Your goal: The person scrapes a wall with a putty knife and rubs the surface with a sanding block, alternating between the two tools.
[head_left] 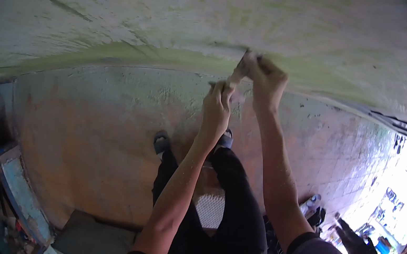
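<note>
Both my arms reach forward to a pale wall (pixel 187 28) with greenish patches. A short, flat tool like a scraper (pixel 240 70) slants between my hands, its upper end at the wall. My right hand (pixel 269 81) is closed around its upper part, with fingers close to the wall surface. Lower and to the left, my left hand (pixel 217 101) is closed at the tool's lower end. The tool's exact shape is partly hidden by my fingers.
Below are my sandalled feet (pixel 161 142) and a light, textured surface (pixel 209 210) between my legs. A dark grey box-like object (pixel 92 240) and a worn blue-edged frame (pixel 25 194) stand at lower left. Another person (pixel 357 249) is near the bright opening at right.
</note>
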`<state>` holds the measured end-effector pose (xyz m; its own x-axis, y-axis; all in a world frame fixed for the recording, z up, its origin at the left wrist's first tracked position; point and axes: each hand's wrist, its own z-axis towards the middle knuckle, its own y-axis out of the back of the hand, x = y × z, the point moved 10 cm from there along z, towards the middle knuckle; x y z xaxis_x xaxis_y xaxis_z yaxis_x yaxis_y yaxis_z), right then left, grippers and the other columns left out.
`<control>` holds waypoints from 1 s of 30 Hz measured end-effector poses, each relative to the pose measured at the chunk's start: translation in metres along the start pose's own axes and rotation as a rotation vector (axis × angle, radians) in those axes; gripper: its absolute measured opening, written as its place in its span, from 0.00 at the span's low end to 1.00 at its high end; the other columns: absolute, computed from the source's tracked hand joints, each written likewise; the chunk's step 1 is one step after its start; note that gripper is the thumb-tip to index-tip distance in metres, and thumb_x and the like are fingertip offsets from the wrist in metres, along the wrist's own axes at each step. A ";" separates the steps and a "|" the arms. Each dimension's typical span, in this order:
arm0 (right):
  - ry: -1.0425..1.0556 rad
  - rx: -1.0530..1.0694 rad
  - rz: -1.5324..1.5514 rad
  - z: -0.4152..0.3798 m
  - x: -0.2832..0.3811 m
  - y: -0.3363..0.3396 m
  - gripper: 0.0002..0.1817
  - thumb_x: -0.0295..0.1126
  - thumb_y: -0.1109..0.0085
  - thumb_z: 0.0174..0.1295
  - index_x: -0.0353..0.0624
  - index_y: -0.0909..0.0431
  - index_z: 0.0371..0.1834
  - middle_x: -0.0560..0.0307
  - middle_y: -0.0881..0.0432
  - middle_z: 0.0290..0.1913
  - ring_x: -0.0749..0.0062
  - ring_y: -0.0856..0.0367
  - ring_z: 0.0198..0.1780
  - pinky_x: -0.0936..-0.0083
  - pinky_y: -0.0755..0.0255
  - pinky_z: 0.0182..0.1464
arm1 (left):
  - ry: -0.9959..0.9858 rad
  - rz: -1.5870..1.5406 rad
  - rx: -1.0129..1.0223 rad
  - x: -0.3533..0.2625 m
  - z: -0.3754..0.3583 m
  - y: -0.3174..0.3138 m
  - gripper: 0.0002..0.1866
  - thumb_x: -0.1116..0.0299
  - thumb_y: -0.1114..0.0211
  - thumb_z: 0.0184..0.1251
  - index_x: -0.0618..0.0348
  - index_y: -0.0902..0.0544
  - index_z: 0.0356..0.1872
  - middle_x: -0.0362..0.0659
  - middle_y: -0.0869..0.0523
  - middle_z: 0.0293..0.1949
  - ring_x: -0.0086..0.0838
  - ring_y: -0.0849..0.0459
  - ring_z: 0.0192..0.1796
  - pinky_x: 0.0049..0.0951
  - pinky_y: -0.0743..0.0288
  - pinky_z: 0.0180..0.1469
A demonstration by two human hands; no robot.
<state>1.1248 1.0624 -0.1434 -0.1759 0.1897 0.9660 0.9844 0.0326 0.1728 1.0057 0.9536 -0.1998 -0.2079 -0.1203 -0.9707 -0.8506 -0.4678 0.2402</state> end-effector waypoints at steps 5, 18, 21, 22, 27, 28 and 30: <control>-0.060 -0.105 -0.077 -0.003 -0.048 0.021 0.18 0.43 0.27 0.62 0.37 0.11 0.35 0.62 0.13 0.27 0.85 0.19 0.32 0.78 0.23 0.37 | 0.128 0.202 0.162 0.025 -0.019 -0.008 0.19 0.57 0.47 0.81 0.66 0.20 0.48 0.63 0.15 0.37 0.64 0.17 0.43 0.53 0.25 0.44; -0.102 0.241 -0.279 -0.353 0.022 0.070 0.24 0.41 0.31 0.64 0.33 0.27 0.50 0.39 0.16 0.37 0.53 0.12 0.42 0.59 0.22 0.40 | -0.038 0.204 0.502 -0.145 -0.257 0.115 0.14 0.66 0.34 0.69 0.65 0.16 0.49 0.57 0.12 0.43 0.50 0.12 0.50 0.41 0.20 0.50; -0.003 0.110 -0.289 -0.373 0.047 0.068 0.19 0.36 0.35 0.67 0.35 0.32 0.47 0.36 0.17 0.36 0.43 0.13 0.40 0.55 0.24 0.40 | -0.069 0.236 0.684 -0.177 -0.276 0.132 0.13 0.68 0.33 0.67 0.63 0.17 0.49 0.57 0.13 0.44 0.52 0.13 0.50 0.42 0.20 0.50; -0.006 0.072 -0.206 -0.379 0.056 0.067 0.16 0.34 0.36 0.67 0.35 0.33 0.44 0.36 0.17 0.35 0.42 0.14 0.38 0.55 0.24 0.39 | -0.098 0.225 0.702 -0.196 -0.268 0.143 0.14 0.66 0.32 0.68 0.62 0.17 0.50 0.57 0.13 0.45 0.53 0.13 0.48 0.43 0.19 0.49; -0.045 -0.016 -0.176 -0.351 0.104 0.087 0.16 0.33 0.40 0.69 0.36 0.34 0.50 0.41 0.17 0.32 0.46 0.13 0.38 0.56 0.23 0.39 | 0.058 0.108 0.568 -0.195 -0.223 0.207 0.20 0.68 0.27 0.62 0.59 0.19 0.53 0.51 0.13 0.45 0.46 0.12 0.48 0.41 0.20 0.53; -0.029 -0.087 -0.180 -0.349 0.112 0.098 0.17 0.32 0.40 0.68 0.37 0.35 0.52 0.44 0.18 0.32 0.53 0.15 0.34 0.60 0.24 0.35 | 0.030 0.163 0.500 -0.198 -0.210 0.225 0.24 0.67 0.25 0.59 0.59 0.21 0.57 0.52 0.14 0.48 0.44 0.13 0.51 0.40 0.21 0.55; -0.002 -0.224 -0.189 -0.352 0.125 0.121 0.20 0.31 0.40 0.68 0.38 0.37 0.57 0.50 0.20 0.30 0.67 0.19 0.26 0.68 0.25 0.27 | -0.023 0.271 0.360 -0.204 -0.191 0.258 0.34 0.67 0.21 0.54 0.59 0.25 0.64 0.55 0.16 0.52 0.41 0.16 0.57 0.38 0.24 0.60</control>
<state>1.2218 0.7447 0.0657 -0.3555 0.2028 0.9124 0.9095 -0.1498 0.3877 0.9209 0.6904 0.0612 -0.4538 -0.1752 -0.8737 -0.8769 -0.0867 0.4729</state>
